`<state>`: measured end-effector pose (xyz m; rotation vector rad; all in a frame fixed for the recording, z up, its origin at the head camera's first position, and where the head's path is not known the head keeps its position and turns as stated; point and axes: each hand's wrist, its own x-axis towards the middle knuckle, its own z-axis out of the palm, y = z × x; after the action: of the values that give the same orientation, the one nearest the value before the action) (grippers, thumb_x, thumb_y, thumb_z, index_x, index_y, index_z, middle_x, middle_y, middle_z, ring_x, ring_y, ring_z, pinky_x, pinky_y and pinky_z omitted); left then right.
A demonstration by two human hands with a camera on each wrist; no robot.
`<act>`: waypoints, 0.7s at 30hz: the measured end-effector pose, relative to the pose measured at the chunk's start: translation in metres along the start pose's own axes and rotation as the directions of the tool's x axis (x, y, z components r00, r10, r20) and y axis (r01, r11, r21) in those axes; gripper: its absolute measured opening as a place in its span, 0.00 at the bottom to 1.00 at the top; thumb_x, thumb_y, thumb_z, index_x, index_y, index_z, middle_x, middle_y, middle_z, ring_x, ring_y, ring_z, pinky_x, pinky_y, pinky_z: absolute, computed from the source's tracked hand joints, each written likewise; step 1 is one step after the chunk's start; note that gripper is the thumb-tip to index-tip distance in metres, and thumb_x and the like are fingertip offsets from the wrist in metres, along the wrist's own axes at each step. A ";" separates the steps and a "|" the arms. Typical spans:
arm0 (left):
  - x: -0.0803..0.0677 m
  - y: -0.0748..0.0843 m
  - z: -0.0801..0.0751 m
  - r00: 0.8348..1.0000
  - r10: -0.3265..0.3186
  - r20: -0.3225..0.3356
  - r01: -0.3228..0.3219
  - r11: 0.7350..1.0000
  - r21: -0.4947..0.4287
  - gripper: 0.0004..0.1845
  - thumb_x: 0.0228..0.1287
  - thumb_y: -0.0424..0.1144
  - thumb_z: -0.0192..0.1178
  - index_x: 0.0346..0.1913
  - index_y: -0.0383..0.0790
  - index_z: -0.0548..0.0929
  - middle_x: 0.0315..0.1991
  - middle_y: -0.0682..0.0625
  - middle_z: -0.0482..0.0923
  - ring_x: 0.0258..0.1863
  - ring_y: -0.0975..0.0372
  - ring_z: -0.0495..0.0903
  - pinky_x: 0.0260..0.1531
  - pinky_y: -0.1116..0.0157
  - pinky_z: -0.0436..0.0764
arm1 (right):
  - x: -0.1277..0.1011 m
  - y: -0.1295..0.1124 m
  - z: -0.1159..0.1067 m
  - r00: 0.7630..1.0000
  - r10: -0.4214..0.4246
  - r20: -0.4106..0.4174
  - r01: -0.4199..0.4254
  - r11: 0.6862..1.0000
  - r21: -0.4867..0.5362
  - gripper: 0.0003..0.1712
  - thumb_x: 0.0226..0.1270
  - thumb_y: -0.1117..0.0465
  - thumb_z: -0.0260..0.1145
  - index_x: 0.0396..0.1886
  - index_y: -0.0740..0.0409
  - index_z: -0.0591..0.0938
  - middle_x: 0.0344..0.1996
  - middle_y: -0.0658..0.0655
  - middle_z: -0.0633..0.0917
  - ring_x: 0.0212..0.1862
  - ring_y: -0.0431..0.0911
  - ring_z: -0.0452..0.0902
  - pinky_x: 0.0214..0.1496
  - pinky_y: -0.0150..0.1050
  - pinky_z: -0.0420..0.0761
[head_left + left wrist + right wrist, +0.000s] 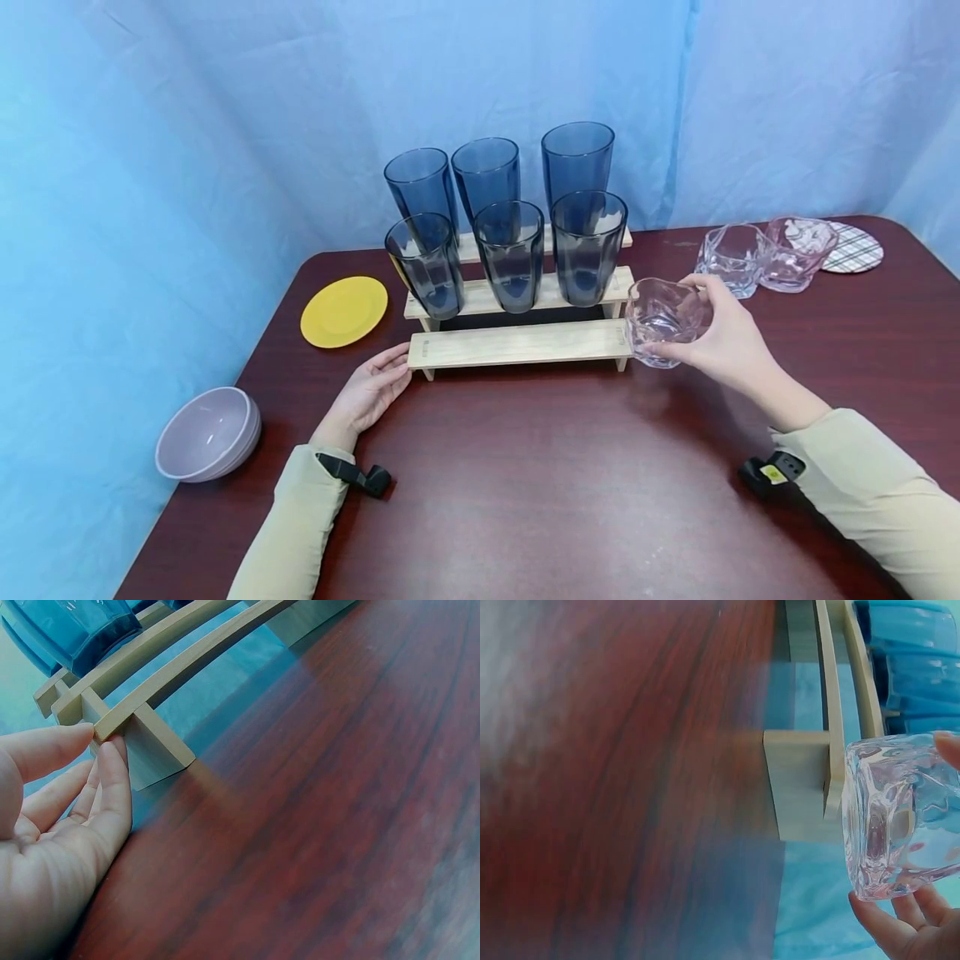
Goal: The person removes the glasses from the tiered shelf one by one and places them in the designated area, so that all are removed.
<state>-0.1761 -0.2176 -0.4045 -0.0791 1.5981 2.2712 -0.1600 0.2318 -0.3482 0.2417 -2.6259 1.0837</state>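
Presently: left hand (371, 392), left of centre, pinching wooden rack (476, 297) at front tier (517, 345); right hand (718, 337), right of centre, gripping clear glass (658, 323) beside that tier, unshelved; two more glasses (729, 265), upper right, I judge likewise outstanding; six blue tumblers (510, 262), upper centre, racked

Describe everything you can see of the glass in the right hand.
The glass is short and transparent, perhaps faintly pink, with wavy, faceted sides and a thick base. It looks empty and roughly upright, held above the table by the right hand, near the wooden rack's front step; any contact there is unclear.
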 end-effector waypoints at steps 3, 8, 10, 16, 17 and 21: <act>0.000 -0.001 -0.001 1.000 0.002 -0.004 -0.002 1.000 -0.007 0.30 0.70 0.22 0.42 0.73 0.29 0.49 0.47 0.51 0.72 0.42 0.69 0.78 0.45 0.77 0.78 | 0.002 0.004 -0.002 1.000 0.028 -0.011 -0.028 1.000 -0.003 0.49 0.38 0.57 0.82 0.59 0.62 0.65 0.40 0.62 0.75 0.39 0.47 0.71 0.38 0.35 0.68; 0.002 -0.004 -0.002 1.000 0.010 -0.007 -0.010 1.000 -0.018 0.30 0.69 0.21 0.42 0.72 0.28 0.49 0.46 0.52 0.73 0.42 0.69 0.79 0.44 0.76 0.78 | 0.005 0.009 -0.008 0.997 0.073 -0.023 -0.073 0.997 0.000 0.48 0.40 0.56 0.81 0.60 0.61 0.64 0.40 0.62 0.76 0.36 0.35 0.67 0.38 0.34 0.66; 0.003 -0.005 -0.002 1.000 0.014 -0.007 -0.014 1.000 -0.016 0.30 0.69 0.21 0.42 0.72 0.28 0.49 0.46 0.52 0.73 0.42 0.69 0.79 0.44 0.76 0.78 | 0.006 0.010 -0.010 0.995 0.098 -0.019 -0.098 0.995 0.003 0.48 0.41 0.55 0.80 0.61 0.61 0.64 0.41 0.62 0.76 0.35 0.31 0.65 0.38 0.34 0.66; 0.003 -0.003 -0.001 1.000 0.011 -0.015 -0.011 1.000 -0.011 0.30 0.69 0.21 0.43 0.72 0.28 0.49 0.47 0.52 0.73 0.41 0.69 0.78 0.44 0.77 0.78 | 0.010 0.015 -0.012 0.989 0.148 -0.008 -0.148 0.989 -0.015 0.50 0.43 0.54 0.79 0.63 0.63 0.62 0.44 0.65 0.74 0.41 0.48 0.69 0.40 0.38 0.66; 0.002 -0.003 -0.001 1.000 0.008 -0.016 -0.008 1.000 -0.011 0.31 0.69 0.21 0.43 0.72 0.28 0.49 0.47 0.52 0.73 0.41 0.69 0.79 0.44 0.77 0.78 | 0.011 0.016 -0.011 0.989 0.149 -0.006 -0.149 0.989 -0.020 0.50 0.43 0.54 0.79 0.63 0.64 0.62 0.44 0.65 0.74 0.41 0.50 0.69 0.39 0.38 0.66; 0.001 -0.001 -0.001 1.000 -0.002 -0.020 0.001 1.000 -0.011 0.30 0.69 0.21 0.43 0.72 0.29 0.49 0.47 0.52 0.73 0.42 0.69 0.79 0.45 0.76 0.78 | 0.014 0.021 -0.009 0.988 0.156 -0.007 -0.156 0.987 -0.024 0.50 0.43 0.54 0.79 0.62 0.65 0.62 0.41 0.64 0.76 0.36 0.36 0.68 0.38 0.34 0.67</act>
<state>-0.1770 -0.2182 -0.4061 -0.1056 1.5953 2.2849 -0.1772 0.2526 -0.3516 0.0285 -2.6891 1.0982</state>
